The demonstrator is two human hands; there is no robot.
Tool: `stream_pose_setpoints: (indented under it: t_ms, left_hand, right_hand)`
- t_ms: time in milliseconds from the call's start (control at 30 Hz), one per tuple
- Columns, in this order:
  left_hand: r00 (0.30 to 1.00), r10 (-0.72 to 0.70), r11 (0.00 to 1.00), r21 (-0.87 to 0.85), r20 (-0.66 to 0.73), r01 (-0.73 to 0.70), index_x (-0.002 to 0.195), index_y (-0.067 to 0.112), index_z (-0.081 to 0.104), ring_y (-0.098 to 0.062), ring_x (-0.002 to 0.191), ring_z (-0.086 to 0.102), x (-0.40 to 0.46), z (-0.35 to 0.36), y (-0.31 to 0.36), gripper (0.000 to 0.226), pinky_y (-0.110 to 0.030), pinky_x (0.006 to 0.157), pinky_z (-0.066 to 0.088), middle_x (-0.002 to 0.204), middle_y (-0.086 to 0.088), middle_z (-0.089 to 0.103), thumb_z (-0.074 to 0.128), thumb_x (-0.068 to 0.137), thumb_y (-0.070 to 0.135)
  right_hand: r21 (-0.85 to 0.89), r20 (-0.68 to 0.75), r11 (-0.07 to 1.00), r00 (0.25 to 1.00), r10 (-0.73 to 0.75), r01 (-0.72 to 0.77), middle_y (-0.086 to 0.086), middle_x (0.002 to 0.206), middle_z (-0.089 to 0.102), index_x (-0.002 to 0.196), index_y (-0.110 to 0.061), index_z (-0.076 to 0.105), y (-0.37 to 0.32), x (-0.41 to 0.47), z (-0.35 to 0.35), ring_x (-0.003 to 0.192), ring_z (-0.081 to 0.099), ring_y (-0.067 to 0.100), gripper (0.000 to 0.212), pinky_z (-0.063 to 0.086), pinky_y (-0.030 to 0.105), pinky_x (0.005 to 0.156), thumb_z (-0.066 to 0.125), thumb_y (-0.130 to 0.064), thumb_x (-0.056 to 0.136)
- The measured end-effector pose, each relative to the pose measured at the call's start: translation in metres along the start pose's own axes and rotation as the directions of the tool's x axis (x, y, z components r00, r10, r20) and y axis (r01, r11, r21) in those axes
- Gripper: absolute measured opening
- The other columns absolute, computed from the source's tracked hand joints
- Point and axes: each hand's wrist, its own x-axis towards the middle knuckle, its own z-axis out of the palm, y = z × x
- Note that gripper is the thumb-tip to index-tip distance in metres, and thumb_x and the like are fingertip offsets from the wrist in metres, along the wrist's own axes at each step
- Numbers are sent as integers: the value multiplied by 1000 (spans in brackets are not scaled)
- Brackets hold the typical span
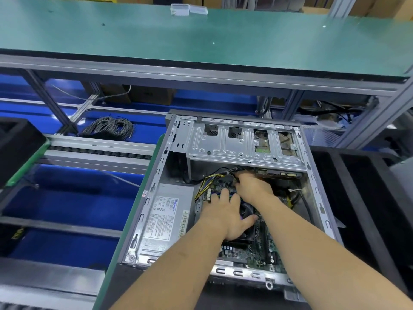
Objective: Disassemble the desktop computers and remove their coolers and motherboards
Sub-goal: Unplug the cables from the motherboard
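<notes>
An open grey desktop case (154, 175) lies on its side in front of me. Inside it I see the green motherboard (261, 249), a black fan cooler (247, 212) and a silver power supply (167, 215). My left hand (225, 215) rests flat on the cooler with fingers spread, thumb to the right. My right hand (252, 185) reaches further in, over the board's far edge. Its curled fingers grip a cable connector (232, 173) of the yellow and black wire bundle (206, 182). A metal drive cage (243, 142) spans the far end of the case.
A green shelf (201, 39) overhangs the bench, with small clear plastic boxes (188, 9) on it. A grey cable coil (109, 127) lies at the back left. Black foam trays stand at left (15, 142) and right (368, 198). A roller conveyor (100, 151) runs to the left.
</notes>
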Motion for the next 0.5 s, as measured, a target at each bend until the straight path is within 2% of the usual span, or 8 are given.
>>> stream_pose_setpoints:
  t_ms: [200, 367, 500]
  left_hand:
    - [1000, -3, 1000, -1, 14, 3, 148, 17, 24, -40, 142, 18, -1, -1, 1, 81, -54, 110, 30, 158, -11, 14, 32, 92, 75]
    - [1000, -6, 1000, -2, 5, 7, 146, 18, 26, -40, 141, 19, 0, 0, 1, 80, -54, 108, 31, 157, -11, 15, 32, 91, 75]
    - [1000, -17, 1000, -1, 0, 17, 147, 18, 25, -40, 143, 18, 1, 1, 1, 82, -54, 109, 30, 159, -8, 13, 31, 90, 77]
  right_hand:
    - [-46, 16, 999, 1000, 7, -6, 7, 98, 56, 118, -20, 47, -2, 1, -1, 88, 60, 28, 21, 44, 32, 68, 43, -26, 98]
    - [-17, -11, 1000, 1000, 8, -8, 11, 109, 62, 124, -20, 48, -1, -1, -1, 93, 63, 30, 28, 52, 36, 78, 41, -32, 100]
    - [57, -45, 998, 998, 37, -35, 11, 114, 64, 121, -21, 52, -1, -3, 1, 99, 64, 32, 29, 52, 37, 83, 40, -38, 100]
